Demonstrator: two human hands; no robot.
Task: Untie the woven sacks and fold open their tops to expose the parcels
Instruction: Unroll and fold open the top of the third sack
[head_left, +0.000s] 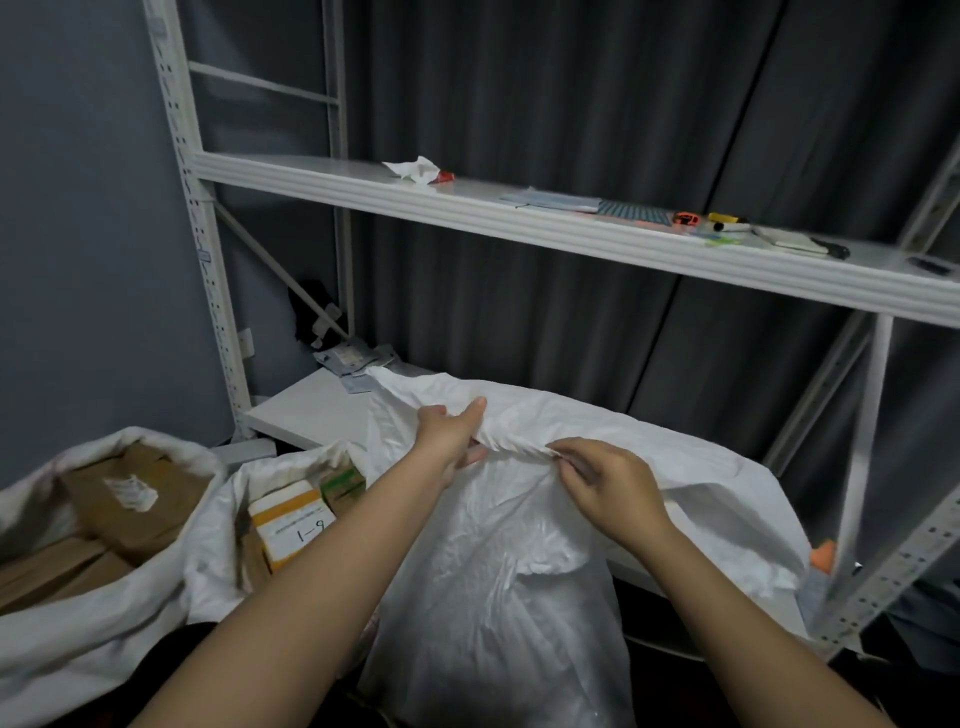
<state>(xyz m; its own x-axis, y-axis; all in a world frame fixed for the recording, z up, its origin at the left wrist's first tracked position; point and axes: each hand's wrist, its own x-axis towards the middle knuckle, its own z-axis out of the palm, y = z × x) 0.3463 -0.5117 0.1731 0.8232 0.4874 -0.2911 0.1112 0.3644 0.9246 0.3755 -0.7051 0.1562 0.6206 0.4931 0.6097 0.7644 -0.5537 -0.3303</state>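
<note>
White woven plastic fills the middle of the view: the sack (498, 587) being worked on stands dead centre, running down to six o'clock, its loose top flap thrown back toward two o'clock over the lower shelf (306, 410). Both hands are on its gathered neck! The left hand (452, 441) grips the twisted, bunched fabric from the nine o'clock side, thumb up and fingers curled round it. The right hand (605, 480) pinches the other end of that twist between thumb and fingertips, just beside the left, at the three o'clock side.

Over at eight o'clock, an opened sack (98, 613) has its mouth folded wide, showing brown cardboard parcels (130, 499). Between it and the centre one, a second opened sack (228, 525) shows a white-and-orange box (288, 519) marked with handwriting and a green-printed carton (343, 483).

At one o'clock, the upper shelf (519, 218) of the white metal rack carries crumpled tissue (413, 169), papers, and small tools I can't identify. Dark curtains (571, 104) hang behind.
</note>
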